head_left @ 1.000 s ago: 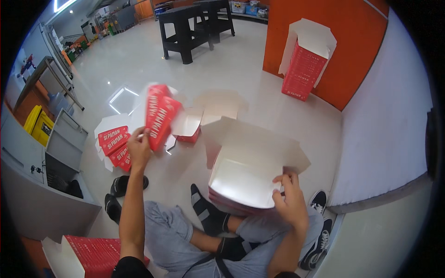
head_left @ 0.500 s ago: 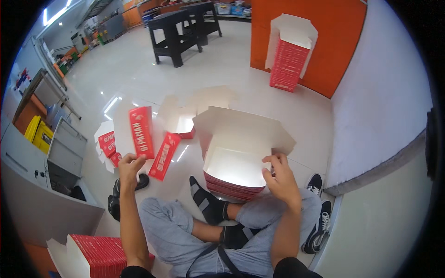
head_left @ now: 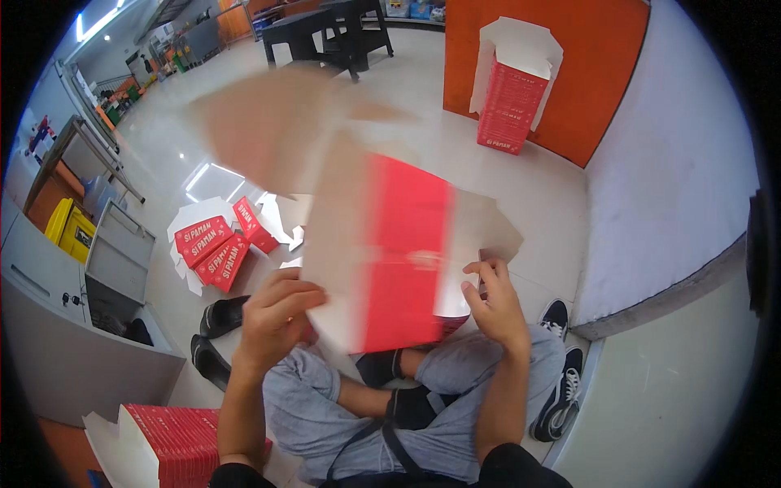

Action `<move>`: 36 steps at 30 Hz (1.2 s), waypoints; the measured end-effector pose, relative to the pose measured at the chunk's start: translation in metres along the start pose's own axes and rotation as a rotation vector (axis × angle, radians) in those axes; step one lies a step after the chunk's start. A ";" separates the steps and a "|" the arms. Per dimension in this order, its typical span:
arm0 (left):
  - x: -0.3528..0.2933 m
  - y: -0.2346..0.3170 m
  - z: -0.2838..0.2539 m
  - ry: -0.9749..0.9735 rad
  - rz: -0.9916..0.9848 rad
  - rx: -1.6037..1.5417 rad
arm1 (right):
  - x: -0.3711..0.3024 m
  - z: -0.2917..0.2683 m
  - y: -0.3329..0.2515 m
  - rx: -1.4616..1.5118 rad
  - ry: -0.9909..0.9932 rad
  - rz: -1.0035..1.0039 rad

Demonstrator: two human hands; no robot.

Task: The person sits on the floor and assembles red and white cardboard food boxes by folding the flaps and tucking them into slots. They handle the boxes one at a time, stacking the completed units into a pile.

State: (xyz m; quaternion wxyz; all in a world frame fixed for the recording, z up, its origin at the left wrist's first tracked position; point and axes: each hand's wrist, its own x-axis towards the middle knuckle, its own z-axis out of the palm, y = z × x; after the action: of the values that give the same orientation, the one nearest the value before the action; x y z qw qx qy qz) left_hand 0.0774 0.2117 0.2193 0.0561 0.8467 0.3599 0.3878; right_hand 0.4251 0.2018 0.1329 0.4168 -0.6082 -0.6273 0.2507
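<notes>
I sit cross-legged on the floor. My left hand (head_left: 277,313) grips the lower left edge of a flat red-and-white cardboard box blank (head_left: 390,252), raised in front of me and blurred by motion, its brown flaps spread toward the upper left. My right hand (head_left: 492,301) rests with bent fingers against the blank's right edge, over a stack of unfolded white boxes (head_left: 488,232) lying in front of my legs. Whether the right hand grips the blank or only touches it is unclear.
Several folded red boxes (head_left: 215,248) lie on the floor to my left. A stack of red blanks (head_left: 175,443) stands at my lower left. Another red stack (head_left: 508,102) leans on the orange wall (head_left: 569,57). Black tables (head_left: 325,32) are far back, grey cabinets (head_left: 73,325) at left.
My left hand brought the red blank from the left side to right in front of me, where it now covers the open white stack. My right hand stayed near that stack's edge.
</notes>
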 end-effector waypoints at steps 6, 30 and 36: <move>0.019 -0.013 0.051 -0.234 0.104 -0.091 | -0.006 -0.009 0.021 0.159 -0.108 -0.054; 0.058 0.062 0.088 -0.334 0.164 0.029 | 0.009 0.001 0.007 0.156 0.060 -0.168; 0.077 0.064 0.108 -0.501 0.362 0.090 | 0.003 -0.009 0.004 0.295 -0.061 -0.126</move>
State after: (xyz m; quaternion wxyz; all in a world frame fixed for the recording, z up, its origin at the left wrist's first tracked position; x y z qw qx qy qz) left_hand 0.2226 0.2346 0.2156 0.0355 0.9678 0.1952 0.1546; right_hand 0.4352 0.2035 0.1351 0.4971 -0.4920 -0.6331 0.3316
